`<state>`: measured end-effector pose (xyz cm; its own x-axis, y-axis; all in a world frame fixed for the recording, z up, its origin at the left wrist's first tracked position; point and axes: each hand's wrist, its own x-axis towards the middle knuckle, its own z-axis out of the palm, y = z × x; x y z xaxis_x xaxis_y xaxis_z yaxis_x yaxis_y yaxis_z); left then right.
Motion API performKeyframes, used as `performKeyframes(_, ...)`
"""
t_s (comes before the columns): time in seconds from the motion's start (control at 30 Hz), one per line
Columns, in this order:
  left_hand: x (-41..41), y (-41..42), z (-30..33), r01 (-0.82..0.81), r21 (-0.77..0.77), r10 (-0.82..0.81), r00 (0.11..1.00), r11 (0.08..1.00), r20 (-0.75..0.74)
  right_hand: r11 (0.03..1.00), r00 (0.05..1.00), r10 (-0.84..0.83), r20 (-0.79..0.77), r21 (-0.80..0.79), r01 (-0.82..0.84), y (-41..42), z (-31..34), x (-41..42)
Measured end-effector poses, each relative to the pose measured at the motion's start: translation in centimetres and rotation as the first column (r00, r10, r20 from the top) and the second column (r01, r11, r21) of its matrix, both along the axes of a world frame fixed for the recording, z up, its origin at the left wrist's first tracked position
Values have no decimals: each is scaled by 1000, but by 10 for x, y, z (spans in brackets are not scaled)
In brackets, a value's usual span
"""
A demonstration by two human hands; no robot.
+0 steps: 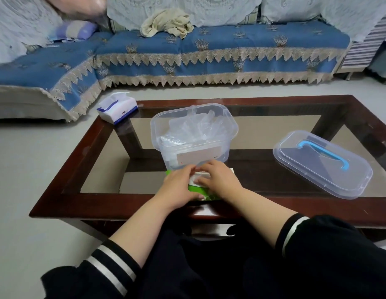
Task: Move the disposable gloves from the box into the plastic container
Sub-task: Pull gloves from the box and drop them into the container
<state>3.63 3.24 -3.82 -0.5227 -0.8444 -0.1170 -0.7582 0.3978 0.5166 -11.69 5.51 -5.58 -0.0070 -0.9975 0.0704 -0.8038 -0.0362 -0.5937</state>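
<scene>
A clear plastic container stands open on the glass coffee table, with a loose heap of transparent disposable gloves inside. Just in front of it lies the green and white glove box, mostly hidden under both hands. My left hand grips the box's left side, fingers curled over its top. My right hand lies on the right side, its curled fingertips pinching at the white opening where the gloves in the box sit. The two hands' fingertips nearly meet above the opening.
The container's clear lid with a blue handle lies on the table to the right. A tissue pack sits at the table's far left corner. The dark wooden table frame borders the glass. A blue sofa stands behind.
</scene>
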Motion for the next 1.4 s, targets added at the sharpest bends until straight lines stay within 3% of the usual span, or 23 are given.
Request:
performKeyframes(0.17, 1, -7, -9, -86, 22, 86, 996, 996, 4, 994, 982, 99, -162, -39, -106, 0, -2, 6)
performKeyframes(0.3, 3, -10, -15, -80, 55, 81, 996, 995, -25, 997, 995, 18, -99, -73, -25, 2, 2, 4)
performKeyframes(0.47, 3, -15, -20, -73, 12, 74, 996, 997, -40, 979, 969, -117, 218, -136, 149, 6, 6, 3)
performKeyframes(0.57, 2, -17, -22, -53, 53, 58, 992, 997, -108, 944, 867, -196, 458, -151, 294, 8, 14, 3)
performKeyframes(0.7, 3, -17, -24, -41, 91, 58, 979, 995, -195, 891, 752, -181, 634, -219, 398, 12, 33, 5)
performKeyframes(0.87, -6, -10, -18, 4, 36, -5, 999, 999, 46, 785, 682, 11, 732, -429, 447, -1, 99, 8)
performKeyframes(1.0, -5, -5, -16, -11, 25, 10, 999, 1000, 44, 554, 818, 220, 531, -758, 344, -24, 160, -9)
performKeyframes(1.07, -6, -2, -14, 15, -14, -15, 999, 1000, 42, 456, 881, 220, 419, -843, 287, -38, 179, -16)
performKeyframes(1.13, -7, -1, -11, 56, -46, -54, 997, 997, 49, 418, 940, 146, 310, -880, 225, -56, 184, -18)
performKeyframes(1.2, -7, -2, -11, 98, -69, -94, 993, 993, 68, 454, 981, 79, 177, -883, 122, -76, 174, -15)
performKeyframes(1.27, -7, -2, -12, 124, -115, -118, 992, 986, 52, 559, 999, 34, 26, -829, 2, -93, 149, -15)
performKeyframes(1.4, -10, -1, -12, 114, -201, -121, 992, 973, -27, 796, 968, 66, -241, -573, -197, -114, 105, -19)
